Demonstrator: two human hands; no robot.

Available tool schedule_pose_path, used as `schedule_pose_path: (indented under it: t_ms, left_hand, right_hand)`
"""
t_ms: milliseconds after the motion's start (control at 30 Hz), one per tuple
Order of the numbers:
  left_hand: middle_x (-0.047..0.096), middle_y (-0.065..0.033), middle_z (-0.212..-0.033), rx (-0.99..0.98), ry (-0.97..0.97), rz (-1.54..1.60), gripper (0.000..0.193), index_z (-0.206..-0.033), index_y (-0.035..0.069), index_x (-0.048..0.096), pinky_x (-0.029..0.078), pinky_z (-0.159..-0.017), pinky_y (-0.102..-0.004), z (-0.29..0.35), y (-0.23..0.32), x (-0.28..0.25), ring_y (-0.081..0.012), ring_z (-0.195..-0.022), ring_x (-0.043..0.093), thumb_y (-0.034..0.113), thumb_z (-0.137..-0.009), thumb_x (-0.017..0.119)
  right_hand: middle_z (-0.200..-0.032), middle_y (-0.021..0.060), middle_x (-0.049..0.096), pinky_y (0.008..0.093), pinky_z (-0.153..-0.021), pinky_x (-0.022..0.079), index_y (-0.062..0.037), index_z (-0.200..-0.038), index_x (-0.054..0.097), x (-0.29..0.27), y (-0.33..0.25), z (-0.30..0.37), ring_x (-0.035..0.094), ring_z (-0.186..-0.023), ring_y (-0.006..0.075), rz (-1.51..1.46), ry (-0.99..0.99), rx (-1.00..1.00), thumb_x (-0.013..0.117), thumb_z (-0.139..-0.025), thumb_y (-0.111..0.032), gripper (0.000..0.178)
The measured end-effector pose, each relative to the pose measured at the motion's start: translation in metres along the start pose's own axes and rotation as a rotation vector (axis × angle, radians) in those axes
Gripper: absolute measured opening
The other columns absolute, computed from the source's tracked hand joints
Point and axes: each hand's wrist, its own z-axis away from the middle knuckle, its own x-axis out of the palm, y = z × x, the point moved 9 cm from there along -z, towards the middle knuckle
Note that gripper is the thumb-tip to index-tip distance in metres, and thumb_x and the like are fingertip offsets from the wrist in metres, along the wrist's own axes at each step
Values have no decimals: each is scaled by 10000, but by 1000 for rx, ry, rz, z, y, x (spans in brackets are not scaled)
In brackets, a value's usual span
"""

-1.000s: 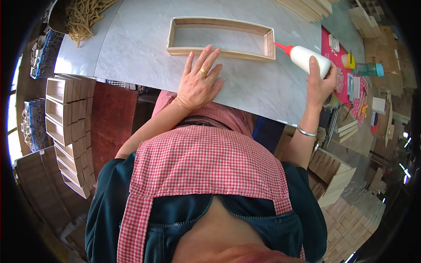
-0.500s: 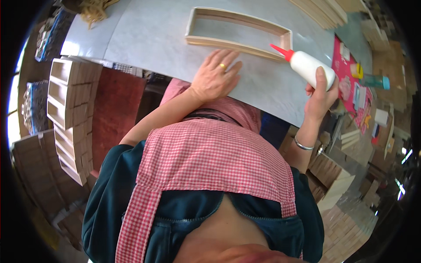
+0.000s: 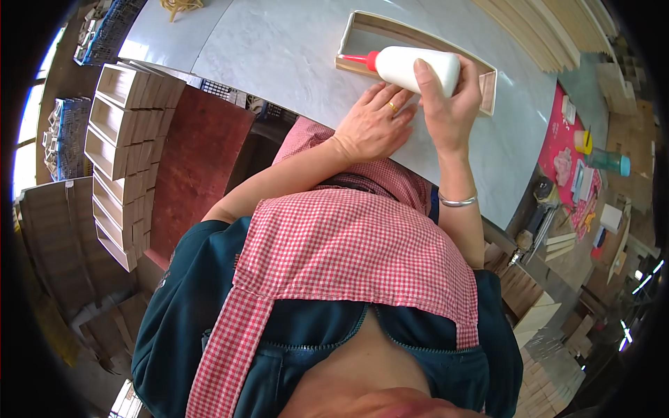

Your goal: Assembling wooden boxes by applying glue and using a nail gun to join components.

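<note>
My right hand (image 3: 451, 104) is wrapped round a white squeeze bottle (image 3: 408, 67) with a red cap and a pointed red nozzle. The bottle lies tilted almost level above a long, narrow wooden frame (image 3: 401, 29), and its nozzle points left, over the frame's near left corner. Whether the tip touches the wood I cannot tell. Flat on the grey table (image 3: 279, 59), fingers stretched out, my left hand (image 3: 376, 125) rests just in front of the frame's near side. The bottle and my right hand hide part of that side.
Stacked wooden trays (image 3: 115, 122) stand at the left beside a reddish-brown board (image 3: 202, 153). Long wood strips (image 3: 529, 31) lie at the table's far right. Beyond its right edge are a pink cloth (image 3: 557, 132) and a blue-capped clear bottle (image 3: 606, 161). Yellowish bands (image 3: 181, 7) lie far left.
My right hand has swung the bottle left over the frame, its nozzle going from the right end to the left end. The view has shifted; my left hand still lies by the near side.
</note>
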Motion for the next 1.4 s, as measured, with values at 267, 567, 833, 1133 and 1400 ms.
schedule_pose_path:
  t_ms: [267, 567, 833, 1133, 1400]
  left_hand:
    - [519, -120, -1395, -25, -40, 10, 358, -1170, 67, 648, 389, -1117, -447, -4, 0, -4, -297, -1301, 496, 259, -871, 696]
    - [518, -128, -1407, -13, -51, 5, 350, -1175, 76, 616, 356, -1146, -456, -3, 2, 0, -288, -1324, 483, 265, -885, 670]
    - [501, -106, -1471, -54, -87, -3, 360, -1200, 76, 644, 353, -1153, -454, -3, 2, 2, -284, -1352, 480, 251, -891, 699]
    - [518, -115, -1444, -41, -65, -2, 323, -1153, 79, 645, 350, -1155, -456, -3, 5, 1, -287, -1338, 490, 239, -875, 688]
    - [524, -119, -1445, -36, -78, 6, 337, -1167, 71, 660, 353, -1149, -476, -10, 6, -2, -298, -1333, 498, 212, -863, 697]
  right_hand:
    - [-1003, 133, 650, 309, -755, 527, 18, -1100, 590, -59, -4, 1, 610, -835, 207, 204, 83, -27, 816, -839, -295, 466]
    - [-998, 133, 645, 308, -747, 523, 26, -1119, 593, -135, 0, 13, 604, -828, 206, 261, 215, 40, 810, -849, -306, 480]
    - [-937, 136, 642, 262, -535, 471, 35, -1108, 592, -187, 0, 28, 567, -653, 165, 302, 342, 106, 810, -849, -324, 494]
    - [-935, 143, 649, 251, -492, 440, 37, -1087, 598, -227, 2, 36, 552, -624, 156, 350, 420, 129, 804, -852, -333, 484]
    - [-983, 155, 650, 288, -689, 522, 42, -1095, 585, -253, 12, 41, 604, -809, 205, 370, 511, 119, 786, -867, -330, 481]
